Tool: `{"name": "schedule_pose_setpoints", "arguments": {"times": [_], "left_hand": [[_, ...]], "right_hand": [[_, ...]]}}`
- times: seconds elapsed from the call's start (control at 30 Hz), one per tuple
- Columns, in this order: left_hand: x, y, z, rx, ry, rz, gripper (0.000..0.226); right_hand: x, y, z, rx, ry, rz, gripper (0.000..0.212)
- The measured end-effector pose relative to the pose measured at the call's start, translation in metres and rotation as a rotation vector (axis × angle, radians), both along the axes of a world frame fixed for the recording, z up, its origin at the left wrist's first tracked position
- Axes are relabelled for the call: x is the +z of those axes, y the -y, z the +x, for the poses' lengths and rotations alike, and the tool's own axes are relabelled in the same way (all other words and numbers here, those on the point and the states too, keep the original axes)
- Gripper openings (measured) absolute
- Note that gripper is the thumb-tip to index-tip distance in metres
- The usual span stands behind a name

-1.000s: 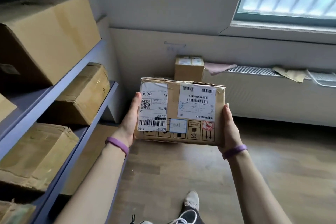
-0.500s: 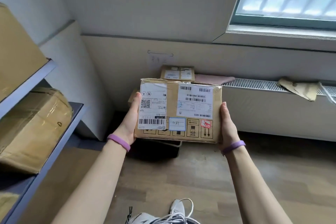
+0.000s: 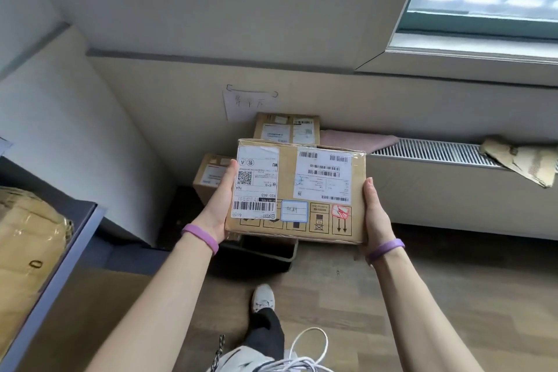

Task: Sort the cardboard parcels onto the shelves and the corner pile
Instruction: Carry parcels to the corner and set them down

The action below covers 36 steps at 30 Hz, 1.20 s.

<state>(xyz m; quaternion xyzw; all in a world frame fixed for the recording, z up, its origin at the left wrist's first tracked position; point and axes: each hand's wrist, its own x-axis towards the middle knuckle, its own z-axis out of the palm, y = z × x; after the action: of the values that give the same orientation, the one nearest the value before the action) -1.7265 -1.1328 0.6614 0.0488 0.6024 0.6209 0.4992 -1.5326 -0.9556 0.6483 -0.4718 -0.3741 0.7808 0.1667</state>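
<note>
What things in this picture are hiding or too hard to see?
Head view:
Lower corner parcel: mostly behind the held parcel and left hand.
Wall note: writing too faint to read.
Shelf parcel: cut off by the left edge.
Dark bin: partly under the held parcel.

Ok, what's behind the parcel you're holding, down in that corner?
Behind the held parcel: an upper parcel by the wall, a lower parcel at its left, and a dark bin below. It covers most of each, so how they stack is hidden.
</note>
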Motion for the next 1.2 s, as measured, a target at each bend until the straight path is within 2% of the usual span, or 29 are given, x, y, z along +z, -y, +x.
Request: {"name": "schedule_pose_setpoints", "arguments": {"times": [0.47, 0.93, 1.13, 1.2], "left_hand": [[-0.089, -0.106, -0.125, -0.058, 0.192, -0.098, 0.061], [-0.171, -0.135, -0.165, 0.027, 0.245, -0.191, 0.056], [-0.198, -0.142, -0.183, 0.017, 0.257, -0.219, 0.055], [-0.208, -0.144, -0.186, 0.017, 0.264, -0.231, 0.056]], "right_hand": [[-0.087, -0.089, -0.115, -0.076, 0.219, -0.099, 0.063], [-0.161, -0.126, -0.167, 0.000, 0.283, -0.187, 0.054], [-0.186, -0.124, -0.177, -0.010, 0.283, -0.222, 0.055], [-0.193, -0.122, -0.180, -0.011, 0.302, -0.217, 0.062]]}}
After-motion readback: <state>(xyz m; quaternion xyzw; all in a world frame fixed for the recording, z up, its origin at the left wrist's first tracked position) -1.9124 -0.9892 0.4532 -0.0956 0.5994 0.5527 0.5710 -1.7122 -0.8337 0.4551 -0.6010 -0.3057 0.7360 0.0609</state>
